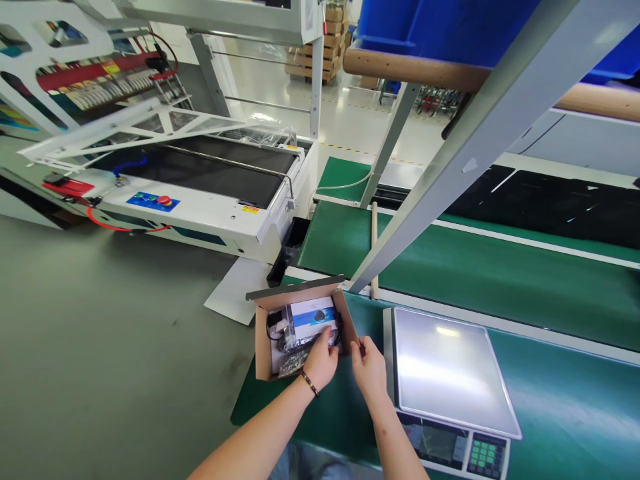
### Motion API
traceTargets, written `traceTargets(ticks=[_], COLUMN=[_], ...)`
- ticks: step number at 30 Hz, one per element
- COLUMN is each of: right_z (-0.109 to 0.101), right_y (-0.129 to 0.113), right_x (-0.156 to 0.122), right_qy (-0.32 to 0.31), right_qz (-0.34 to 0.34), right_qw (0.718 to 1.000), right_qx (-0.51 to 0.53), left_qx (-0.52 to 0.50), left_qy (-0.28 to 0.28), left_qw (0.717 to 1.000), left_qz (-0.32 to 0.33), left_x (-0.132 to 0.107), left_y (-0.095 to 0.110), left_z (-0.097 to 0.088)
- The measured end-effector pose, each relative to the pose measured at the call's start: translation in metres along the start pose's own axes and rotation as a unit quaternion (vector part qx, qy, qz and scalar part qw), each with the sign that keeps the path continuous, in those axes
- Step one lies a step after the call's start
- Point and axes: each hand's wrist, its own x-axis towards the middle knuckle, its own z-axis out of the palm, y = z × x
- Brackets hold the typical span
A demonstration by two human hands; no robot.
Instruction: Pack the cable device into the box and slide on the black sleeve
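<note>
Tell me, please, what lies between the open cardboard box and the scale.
The head view shows the right hand, holding the cardboard box, and a strip of green tabletop beside the scale.

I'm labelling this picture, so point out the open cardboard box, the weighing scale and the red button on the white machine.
Open cardboard box [263, 347], head view: on its left wall.
Weighing scale [453, 367], head view: on its metal pan.
Red button [164, 200], head view: on its cap.
</note>
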Motion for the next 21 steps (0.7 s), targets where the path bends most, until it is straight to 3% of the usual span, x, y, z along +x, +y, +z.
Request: traceTargets(ticks=[4,7,9,10,13,15,18,21], right_z=[0.000,0.001,0.002,0.003,0.003,0.002,0.002,0.005], right_y=[-0.002,-0.002,-0.002,-0.002,-0.003,-0.003,-0.002,0.003], right_x=[0.000,-0.001,-0.001,-0.001,-0.001,-0.001,-0.001,-0.001], right_qy=[0.001,0.003,0.006,0.008,0.007,0.004,0.000,0.001], right_qz=[0.001,-0.007,-0.012,-0.013,-0.013,-0.013,-0.014,-0.017], right_qw=[1.000,1.000,1.000,0.999,0.999,0.999,1.000,1.000], right_qx=[-0.007,-0.016,-0.028,-0.034,-0.038,-0.030,-0.014,0.009], left_qx=[0.098,0.313,0.425,0.442,0.445,0.445,0.447,0.460], left_qy=[-0.017,-0.054,-0.065,-0.066,-0.061,-0.052,0.011,0.131], left_qw=[0.989,0.927,0.878,0.871,0.872,0.871,0.863,0.844], left_qz=[0.110,0.197,0.210,0.204,0.196,0.201,0.235,0.244], left_x=[-0.018,-0.007,0.006,0.012,0.017,0.007,-0.020,-0.041], left_y=[0.014,0.022,0.023,0.023,0.027,0.036,0.050,0.050], left_z=[-0.004,-0.005,-0.006,-0.006,-0.007,-0.012,-0.042,-0.094])
